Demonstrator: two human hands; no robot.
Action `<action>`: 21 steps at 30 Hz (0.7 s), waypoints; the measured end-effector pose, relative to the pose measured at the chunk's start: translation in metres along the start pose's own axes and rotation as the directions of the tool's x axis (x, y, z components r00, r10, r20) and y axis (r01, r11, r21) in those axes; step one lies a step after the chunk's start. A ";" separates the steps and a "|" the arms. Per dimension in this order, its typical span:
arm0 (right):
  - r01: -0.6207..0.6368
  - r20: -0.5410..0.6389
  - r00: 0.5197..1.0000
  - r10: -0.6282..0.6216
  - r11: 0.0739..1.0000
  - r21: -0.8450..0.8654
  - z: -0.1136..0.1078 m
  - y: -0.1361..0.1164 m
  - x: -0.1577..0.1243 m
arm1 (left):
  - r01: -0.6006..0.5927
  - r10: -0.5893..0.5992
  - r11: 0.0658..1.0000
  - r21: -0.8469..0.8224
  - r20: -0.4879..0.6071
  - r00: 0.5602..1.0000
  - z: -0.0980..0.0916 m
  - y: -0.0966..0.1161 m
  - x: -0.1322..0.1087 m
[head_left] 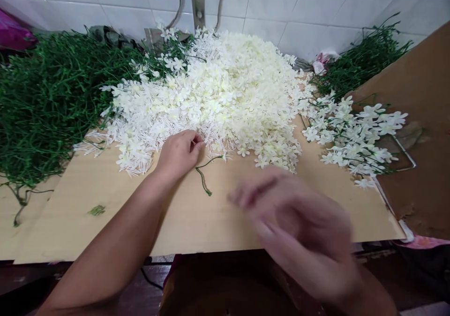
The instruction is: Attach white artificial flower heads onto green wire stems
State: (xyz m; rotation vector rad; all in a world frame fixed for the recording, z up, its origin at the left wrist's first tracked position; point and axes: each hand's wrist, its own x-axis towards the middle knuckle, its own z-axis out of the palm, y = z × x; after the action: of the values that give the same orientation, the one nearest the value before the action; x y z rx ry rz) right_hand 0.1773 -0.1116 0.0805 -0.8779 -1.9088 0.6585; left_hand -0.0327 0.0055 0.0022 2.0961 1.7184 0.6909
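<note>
White blossoms (242,91) heaped mid-counter (225,229); one green stem (203,180) loose in front. Both look light: petals probably soft, easily creased; stem bendy. Best hold: blossom's thin stalk, stem mid-length. Left hand (180,151) curled at heap's front edge, right hand (298,229) blurred above counter; can't tell if either pinches anything.

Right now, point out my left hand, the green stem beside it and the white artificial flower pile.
Left hand (179,153): head view, back of hand.
Green stem (203,182): head view, lower strand.
White artificial flower pile (234,91): head view, middle.
</note>
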 end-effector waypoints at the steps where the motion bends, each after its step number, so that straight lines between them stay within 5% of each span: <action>1: 0.009 -0.056 0.998 -0.012 0.999 -0.053 0.005 0.008 0.007 | 0.019 -0.020 0.999 -0.051 -0.024 1.000 0.000 0.000 0.000; 3: 0.027 -0.072 0.997 -0.037 0.989 -0.146 0.014 0.032 0.021 | 0.052 -0.060 0.987 -0.151 -0.052 0.997 0.002 0.000 0.000; 6: -0.186 0.032 0.981 0.191 0.976 -0.110 0.027 0.077 0.039 | 0.091 -0.110 0.962 -0.259 -0.060 0.992 0.006 0.000 0.001; 9: -0.356 -0.007 0.934 0.358 0.929 -0.103 0.040 0.109 0.055 | 0.072 -0.093 0.938 -0.338 -0.045 0.995 0.011 -0.002 0.002; 15: -0.430 0.089 0.897 0.433 0.901 -0.050 0.059 0.117 0.076 | -0.031 0.012 0.918 -0.395 -0.052 0.999 0.018 -0.003 0.000; 21: -0.414 0.002 0.907 0.420 0.893 0.176 0.056 0.128 0.071 | -0.039 -0.017 0.903 -0.429 -0.126 0.992 0.016 -0.002 0.003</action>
State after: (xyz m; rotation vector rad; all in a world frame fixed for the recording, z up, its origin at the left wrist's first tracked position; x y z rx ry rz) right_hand 0.1431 0.0168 -0.0022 -1.1916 -1.6095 1.0413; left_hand -0.0247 0.0097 -0.0113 1.7838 1.4469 1.1155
